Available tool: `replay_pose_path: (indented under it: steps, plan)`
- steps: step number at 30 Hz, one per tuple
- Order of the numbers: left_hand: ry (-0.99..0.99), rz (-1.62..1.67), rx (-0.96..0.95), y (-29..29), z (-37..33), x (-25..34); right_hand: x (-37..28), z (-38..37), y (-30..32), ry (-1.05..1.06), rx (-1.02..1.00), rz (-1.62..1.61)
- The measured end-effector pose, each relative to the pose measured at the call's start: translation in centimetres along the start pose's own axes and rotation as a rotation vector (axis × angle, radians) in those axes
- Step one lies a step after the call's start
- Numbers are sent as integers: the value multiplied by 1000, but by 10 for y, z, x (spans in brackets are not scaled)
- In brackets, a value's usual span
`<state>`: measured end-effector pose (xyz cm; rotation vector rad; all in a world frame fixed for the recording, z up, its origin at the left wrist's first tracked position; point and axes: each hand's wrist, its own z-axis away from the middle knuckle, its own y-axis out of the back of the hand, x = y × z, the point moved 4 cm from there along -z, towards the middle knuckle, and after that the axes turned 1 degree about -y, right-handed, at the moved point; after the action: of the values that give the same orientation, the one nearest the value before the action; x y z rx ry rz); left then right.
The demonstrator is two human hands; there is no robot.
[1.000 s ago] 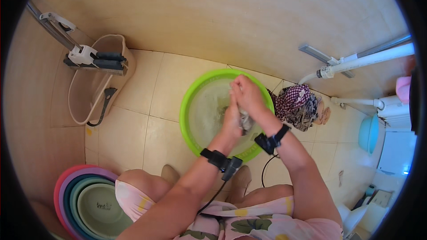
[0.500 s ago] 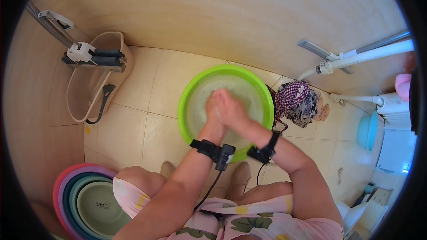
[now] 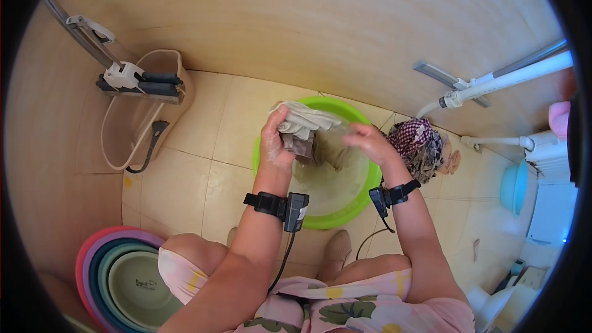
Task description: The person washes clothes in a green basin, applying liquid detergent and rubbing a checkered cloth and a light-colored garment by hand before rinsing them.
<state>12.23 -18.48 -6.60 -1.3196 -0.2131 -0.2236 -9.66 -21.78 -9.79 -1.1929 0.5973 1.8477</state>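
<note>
Where the grey cloth (image 3: 305, 120) is: raised over the far left part of the green basin (image 3: 333, 219), bunched at its left end and spreading rightward, with darker folds hanging below.
Left hand (image 3: 274, 142): gripping the bunched end of the cloth, thumb up along its edge, the wrist near the basin's left rim.
Right hand (image 3: 368, 142): at the other side of the basin, fingers bent toward the cloth's right end; motion blur covers the fingertips, so I cannot tell whether they pinch it.
Water (image 3: 333, 191): cloudy and greyish, below both hands.
Wristbands: black, one on the left forearm (image 3: 269, 203), one on the right (image 3: 401, 192), each with a small box and a cable.
Laundry pile (image 3: 425, 160): on the floor tiles just right of the basin, with a purple checked piece, a dark patterned one and a beige one.
Mop bucket (image 3: 114, 139): beige, well left of the basin, a mop with dark rollers (image 3: 157, 89) across it.
Nested basins (image 3: 84, 265): lower left, pink outermost, pale green innermost.
Blue basin (image 3: 513, 188): far right.
</note>
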Motion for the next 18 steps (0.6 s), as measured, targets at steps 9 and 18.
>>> replay_pose_path:
  steps: [9,18]
  plan:
    - [243,172,0,83,-7,-50,-68,27,-118,599,155,573]
    - [297,-214,486,31,24,-99,-43,-5,-74,394,529,720]
